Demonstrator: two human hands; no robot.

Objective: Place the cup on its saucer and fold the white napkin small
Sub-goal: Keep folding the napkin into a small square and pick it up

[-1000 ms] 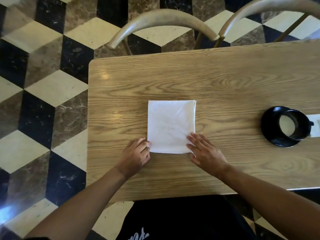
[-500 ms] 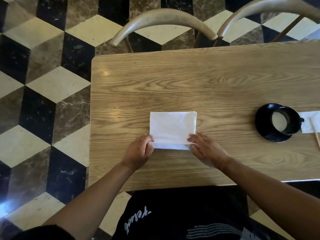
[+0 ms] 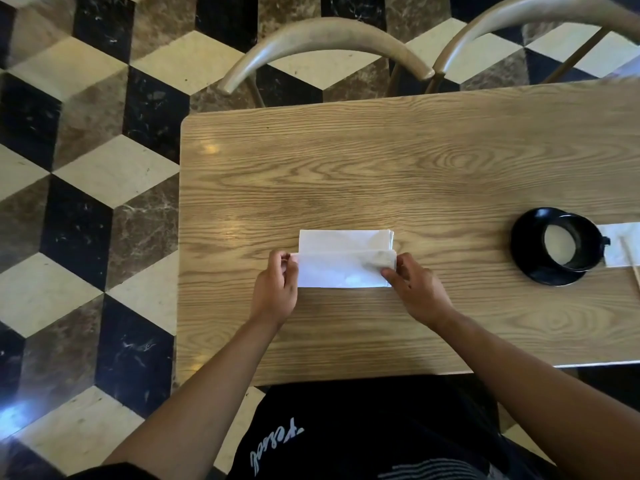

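Note:
The white napkin (image 3: 343, 259) lies near the middle of the wooden table (image 3: 381, 174), its near half lifted and turned over toward the far edge. My left hand (image 3: 277, 289) pinches the raised flap's left corner, and my right hand (image 3: 412, 289) pinches its right corner. Far to the right, the black cup (image 3: 571, 242) with a pale inside stands on its black saucer (image 3: 530, 265); neither hand is close to them.
A second white napkin (image 3: 620, 245) with a thin wooden stick (image 3: 632, 263) on it lies beyond the saucer at the right edge. Two curved wooden chair backs (image 3: 325, 39) stand behind the table. Patterned tile floor lies to the left.
Both hands took the napkin's near corners and lifted the near edge up and away, folding it over. The view shifted, so the table sits lower in frame.

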